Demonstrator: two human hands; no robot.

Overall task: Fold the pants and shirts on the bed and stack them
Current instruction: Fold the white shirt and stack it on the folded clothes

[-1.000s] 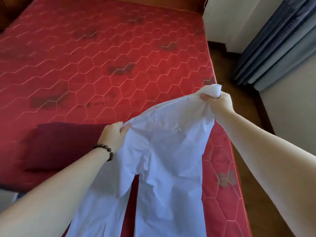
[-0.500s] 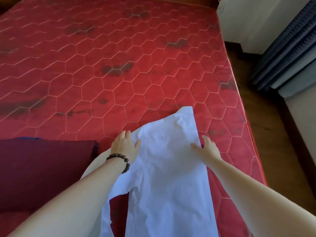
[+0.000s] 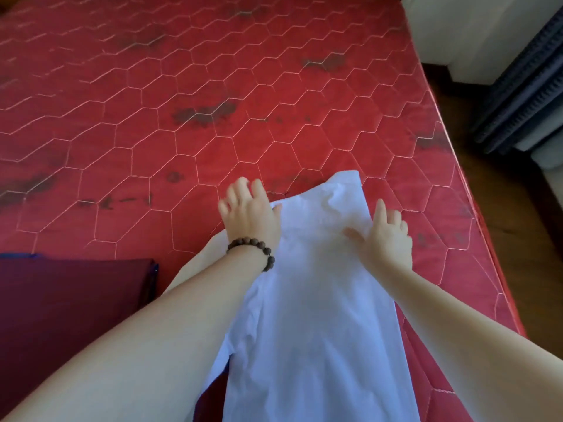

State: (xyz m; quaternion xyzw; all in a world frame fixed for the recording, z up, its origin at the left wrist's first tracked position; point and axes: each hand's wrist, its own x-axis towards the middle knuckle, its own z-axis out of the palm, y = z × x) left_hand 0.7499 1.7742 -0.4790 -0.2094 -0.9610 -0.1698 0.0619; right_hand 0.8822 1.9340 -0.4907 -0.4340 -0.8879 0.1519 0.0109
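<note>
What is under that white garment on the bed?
The white garment lies on the red mattress, which shows all around it. Both open hands rest on top. Anything else beneath is covered.

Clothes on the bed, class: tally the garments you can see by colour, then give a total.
White garment, spread flat under both open hands: 1
Dark maroon folded garment, beside it on the left: 1
Total: 2

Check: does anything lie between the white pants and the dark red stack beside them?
Nothing visible does. Only bare mattress and the left forearm separate the white pants from the dark red stack. Both hands lie open.
</note>
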